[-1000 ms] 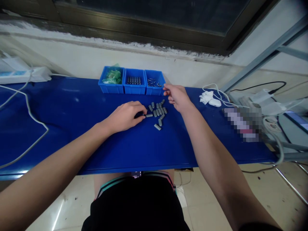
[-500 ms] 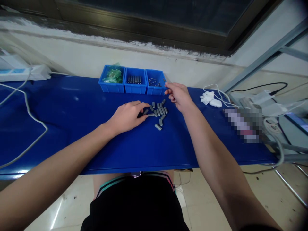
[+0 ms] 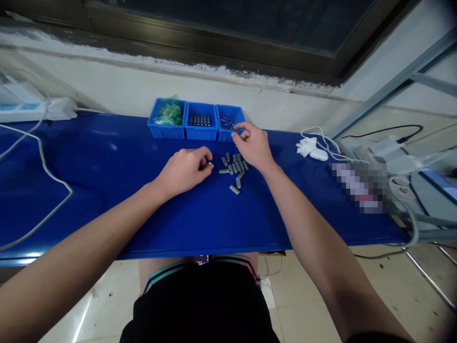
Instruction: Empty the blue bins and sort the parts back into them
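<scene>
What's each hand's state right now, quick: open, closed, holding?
Left hand: closed, apparently on a small metal piece, mostly hidden.
Right hand: half-curled at the right-hand blue bin; cannot tell whether it holds anything.

Dim light; glare on blue tabletop point(image 3: 85, 176); right corners darkened.

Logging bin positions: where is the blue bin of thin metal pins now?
In the head view, the pin bin stands at the row's right end, beside the middle bin, the right hand at its near-right corner.
</scene>
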A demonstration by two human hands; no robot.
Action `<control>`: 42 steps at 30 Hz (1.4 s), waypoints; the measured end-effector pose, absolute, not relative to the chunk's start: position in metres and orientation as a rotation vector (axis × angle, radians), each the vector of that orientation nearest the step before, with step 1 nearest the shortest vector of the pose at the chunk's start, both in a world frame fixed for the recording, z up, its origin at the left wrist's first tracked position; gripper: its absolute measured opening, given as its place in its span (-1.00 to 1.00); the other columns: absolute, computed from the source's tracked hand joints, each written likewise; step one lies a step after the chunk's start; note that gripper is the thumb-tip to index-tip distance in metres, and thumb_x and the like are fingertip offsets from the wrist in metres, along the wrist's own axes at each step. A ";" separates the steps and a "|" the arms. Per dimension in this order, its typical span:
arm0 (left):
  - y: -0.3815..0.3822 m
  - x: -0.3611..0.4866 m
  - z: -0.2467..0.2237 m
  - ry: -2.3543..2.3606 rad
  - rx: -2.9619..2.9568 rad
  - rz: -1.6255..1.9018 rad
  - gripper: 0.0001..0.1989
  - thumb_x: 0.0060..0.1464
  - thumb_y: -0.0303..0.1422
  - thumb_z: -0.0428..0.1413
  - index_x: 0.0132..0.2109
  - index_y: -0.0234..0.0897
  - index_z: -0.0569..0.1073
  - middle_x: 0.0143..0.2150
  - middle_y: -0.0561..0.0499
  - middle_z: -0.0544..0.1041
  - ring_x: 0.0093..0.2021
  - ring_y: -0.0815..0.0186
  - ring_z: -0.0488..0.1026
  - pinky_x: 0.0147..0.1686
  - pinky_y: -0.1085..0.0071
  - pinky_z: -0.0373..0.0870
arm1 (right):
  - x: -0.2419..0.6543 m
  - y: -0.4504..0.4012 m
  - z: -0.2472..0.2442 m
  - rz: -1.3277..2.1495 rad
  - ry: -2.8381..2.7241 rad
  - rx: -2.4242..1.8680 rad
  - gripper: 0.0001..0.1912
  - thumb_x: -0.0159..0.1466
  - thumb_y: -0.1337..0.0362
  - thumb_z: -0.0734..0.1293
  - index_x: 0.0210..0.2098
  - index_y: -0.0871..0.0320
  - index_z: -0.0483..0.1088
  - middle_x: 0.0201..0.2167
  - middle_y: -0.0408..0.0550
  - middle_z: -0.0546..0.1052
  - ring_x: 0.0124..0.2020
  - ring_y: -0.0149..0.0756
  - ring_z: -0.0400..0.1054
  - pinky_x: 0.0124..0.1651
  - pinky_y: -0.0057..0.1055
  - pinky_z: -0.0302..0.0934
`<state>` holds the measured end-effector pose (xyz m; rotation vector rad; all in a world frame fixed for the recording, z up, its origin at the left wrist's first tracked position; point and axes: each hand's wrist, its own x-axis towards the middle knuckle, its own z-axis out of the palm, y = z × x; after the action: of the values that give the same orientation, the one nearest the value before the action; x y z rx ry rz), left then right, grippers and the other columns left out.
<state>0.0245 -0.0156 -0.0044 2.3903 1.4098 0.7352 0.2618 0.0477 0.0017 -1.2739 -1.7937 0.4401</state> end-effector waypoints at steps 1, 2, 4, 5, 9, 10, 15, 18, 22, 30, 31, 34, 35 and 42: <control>-0.016 0.025 -0.003 1.421 2.328 0.846 -0.79 0.28 -0.25 0.17 0.00 -0.20 0.54 -0.24 0.00 0.69 -0.27 0.16 0.64 -0.23 0.26 0.48 | 0.259 0.043 0.003 0.441 -1.854 -1.242 -0.84 0.38 0.21 0.38 -0.08 0.06 0.56 -0.53 -0.24 0.47 -0.46 -0.34 0.32 -0.22 -0.36 0.20; -0.016 0.025 -0.002 1.426 2.259 0.957 -0.77 0.30 -0.25 0.16 0.04 -0.21 0.52 -0.22 0.00 0.70 -0.26 0.17 0.65 -0.18 0.25 0.50 | 0.255 0.039 0.005 0.455 -1.917 -1.203 -0.79 0.38 0.19 0.39 -0.02 0.05 0.56 -0.47 -0.23 0.50 -0.45 -0.35 0.31 -0.24 -0.36 0.19; -0.015 0.025 0.001 1.420 2.129 1.126 -0.72 0.34 -0.23 0.13 0.12 -0.22 0.47 -0.20 -0.01 0.71 -0.26 0.19 0.65 -0.14 0.24 0.53 | 0.248 0.030 0.008 0.499 -2.042 -1.104 -0.64 0.35 0.18 0.43 0.13 0.01 0.52 -0.29 -0.18 0.58 -0.43 -0.38 0.30 -0.27 -0.36 0.20; -0.015 0.025 0.002 1.407 2.074 1.176 -0.70 0.35 -0.23 0.12 0.15 -0.22 0.45 -0.20 -0.01 0.71 -0.27 0.19 0.65 -0.13 0.23 0.54 | 0.244 0.026 0.009 0.512 -2.095 -1.050 -0.55 0.32 0.20 0.45 0.20 -0.02 0.48 -0.18 -0.15 0.60 -0.41 -0.38 0.31 -0.26 -0.35 0.22; -0.013 0.024 0.000 1.305 1.923 1.231 -0.60 0.37 -0.23 0.08 0.28 -0.23 0.37 -0.15 -0.04 0.71 -0.20 0.18 0.66 -0.10 0.21 0.58 | 0.231 0.014 0.010 0.464 -2.226 -0.901 -0.55 0.31 0.22 0.48 0.18 -0.01 0.49 0.05 -0.05 0.58 -0.22 -0.28 0.44 -0.16 -0.29 0.31; -0.013 0.024 -0.001 1.284 1.910 1.224 -0.58 0.38 -0.23 0.08 0.30 -0.24 0.35 -0.15 -0.05 0.71 -0.18 0.18 0.67 -0.09 0.21 0.58 | 0.229 0.012 0.010 0.447 -2.245 -0.892 -0.63 0.33 0.22 0.47 0.13 0.00 0.51 0.04 -0.05 0.59 -0.17 -0.25 0.46 -0.13 -0.27 0.32; -0.013 0.026 -0.004 1.235 1.941 1.190 -0.58 0.44 -0.20 0.02 0.33 -0.24 0.29 -0.11 -0.09 0.68 -0.14 0.18 0.67 -0.12 0.23 0.61 | 0.223 0.008 0.011 0.419 -2.255 -0.921 -0.73 0.38 0.25 0.44 0.07 -0.02 0.52 -0.02 -0.07 0.60 -0.10 -0.20 0.49 -0.07 -0.24 0.34; -0.013 0.026 -0.003 1.205 1.897 1.197 -0.61 0.45 -0.22 0.00 0.32 -0.21 0.28 -0.07 -0.11 0.68 -0.13 0.18 0.66 -0.17 0.25 0.63 | 0.222 0.007 0.011 0.420 -2.199 -0.925 -0.71 0.38 0.19 0.46 0.08 -0.01 0.52 -0.03 -0.06 0.61 -0.10 -0.20 0.49 -0.04 -0.23 0.35; -0.010 0.026 -0.002 1.219 1.791 1.218 -0.62 0.45 -0.20 0.04 0.30 -0.21 0.31 -0.16 -0.06 0.68 -0.26 0.21 0.64 -0.27 0.27 0.60 | 0.221 0.005 0.012 0.395 -2.151 -0.913 -0.76 0.35 0.23 0.47 0.02 0.02 0.55 -0.07 -0.06 0.61 -0.19 -0.24 0.46 -0.06 -0.25 0.35; -0.008 0.023 0.010 1.254 1.418 1.330 -0.65 0.23 -0.21 0.22 0.08 -0.27 0.50 -0.40 0.04 0.59 -0.44 0.31 0.49 -0.39 0.40 0.42 | 0.220 0.054 0.038 0.287 -1.985 -1.116 -0.63 0.28 0.33 0.44 0.08 0.16 0.59 -0.14 -0.04 0.64 -0.23 -0.25 0.44 -0.03 -0.25 0.36; -0.008 0.022 0.010 1.259 1.407 1.317 -0.67 0.21 -0.22 0.23 0.05 -0.27 0.51 -0.41 0.04 0.59 -0.44 0.32 0.48 -0.40 0.41 0.40 | 0.218 0.067 0.044 0.302 -2.006 -1.160 -0.64 0.27 0.32 0.45 0.06 0.19 0.61 -0.15 -0.03 0.65 -0.20 -0.22 0.47 -0.01 -0.24 0.35; -0.007 0.020 0.008 1.270 1.425 1.248 -0.73 0.18 -0.22 0.23 -0.05 -0.27 0.55 -0.39 0.02 0.60 -0.43 0.32 0.48 -0.39 0.40 0.37 | 0.207 0.103 0.064 0.320 -2.155 -1.373 -0.67 0.23 0.26 0.50 -0.01 0.17 0.64 -0.15 -0.01 0.67 -0.09 -0.11 0.51 0.11 -0.13 0.33; -0.007 0.020 0.007 1.272 1.440 1.228 -0.75 0.18 -0.21 0.23 -0.07 -0.26 0.56 -0.39 0.02 0.61 -0.41 0.31 0.48 -0.38 0.39 0.37 | 0.201 0.112 0.070 0.297 -2.229 -1.472 -0.69 0.22 0.25 0.52 -0.04 0.15 0.65 -0.15 0.00 0.67 -0.04 -0.05 0.51 0.17 -0.05 0.30; -0.009 0.020 0.001 1.259 1.538 1.119 -0.73 0.20 -0.18 0.19 -0.07 -0.25 0.58 -0.32 0.00 0.62 -0.33 0.27 0.50 -0.25 0.31 0.39 | 0.161 0.138 0.079 0.094 -2.749 -1.727 -0.74 0.22 0.35 0.52 -0.09 0.11 0.68 -0.05 0.15 0.63 0.30 0.18 0.31 0.44 0.29 -0.09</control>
<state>0.0204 -0.0091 0.0015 1.5377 1.2591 1.1187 0.1607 0.1378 0.0790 -1.7265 -2.7492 0.0935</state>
